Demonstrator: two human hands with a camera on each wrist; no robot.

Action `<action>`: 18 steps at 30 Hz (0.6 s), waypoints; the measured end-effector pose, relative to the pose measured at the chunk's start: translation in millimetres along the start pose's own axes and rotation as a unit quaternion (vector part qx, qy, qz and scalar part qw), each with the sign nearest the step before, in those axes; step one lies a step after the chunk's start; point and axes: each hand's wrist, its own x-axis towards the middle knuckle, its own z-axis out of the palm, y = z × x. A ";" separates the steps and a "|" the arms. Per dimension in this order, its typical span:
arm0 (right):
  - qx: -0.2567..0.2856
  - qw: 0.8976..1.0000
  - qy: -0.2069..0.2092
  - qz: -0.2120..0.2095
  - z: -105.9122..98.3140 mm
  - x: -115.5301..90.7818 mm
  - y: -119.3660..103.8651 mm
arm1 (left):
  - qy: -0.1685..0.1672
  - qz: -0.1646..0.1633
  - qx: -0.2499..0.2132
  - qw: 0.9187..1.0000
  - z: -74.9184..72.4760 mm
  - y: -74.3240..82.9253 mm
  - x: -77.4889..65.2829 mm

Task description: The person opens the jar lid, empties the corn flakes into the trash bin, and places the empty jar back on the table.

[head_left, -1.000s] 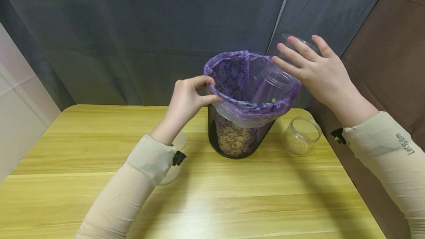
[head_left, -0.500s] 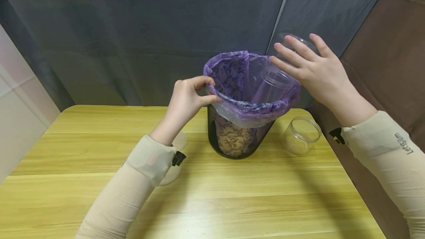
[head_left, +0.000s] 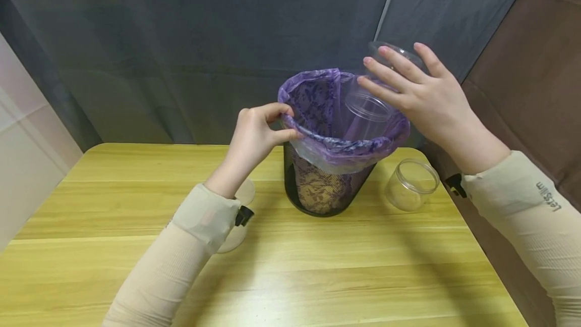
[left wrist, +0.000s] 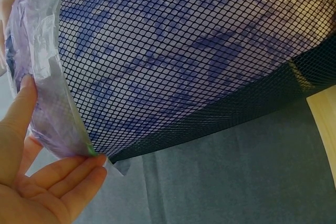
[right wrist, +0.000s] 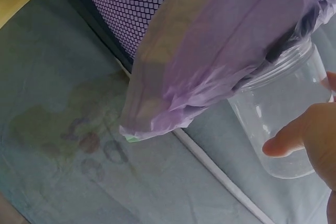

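Note:
A black mesh waste bin [head_left: 313, 185] stands on the table, lined with a purple plastic bag [head_left: 338, 158] folded over its rim. At the bin's left, my left hand [head_left: 256, 127] pinches the bag and rim between thumb and fingers; the left wrist view shows the fingertips [left wrist: 94, 161] at the bag's folded edge. My right hand [head_left: 426, 92] holds a clear plastic jar [right wrist: 262, 116] tipped mouth down over the bin's right side. The jar's threaded mouth [head_left: 368, 107] reaches inside the bag opening. In the right wrist view the thumb [right wrist: 289, 140] presses the jar's side.
Another clear jar [head_left: 410, 185] sits right of the bin, near the table's right edge. Two pale round discs [head_left: 245, 192] lie partly hidden behind the left forearm. A grey curtain [head_left: 204, 54] hangs behind the wooden table [head_left: 317, 271].
My right hand has shifted slightly left with the jar, its mouth now further over the bag opening. A small yellow-green bit seen there earlier no longer shows. The left hand stays put.

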 end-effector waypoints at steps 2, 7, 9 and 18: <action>-0.002 1.000 -0.012 -0.006 -1.2 0.6 0.2 | -0.001 0.000 0.002 1.000 0.0 -0.1 0.1; 0.003 0.999 -0.032 -0.014 -2.6 0.2 1.9 | -0.001 0.000 0.010 1.000 0.1 -0.2 0.2; 0.009 0.999 -0.036 -0.013 -2.5 -1.3 2.8 | 0.000 0.000 0.011 1.000 0.2 -0.2 0.4; 0.003 0.999 -0.050 0.000 -1.1 -13.8 8.0 | -0.002 -0.007 0.006 1.000 0.5 1.7 1.1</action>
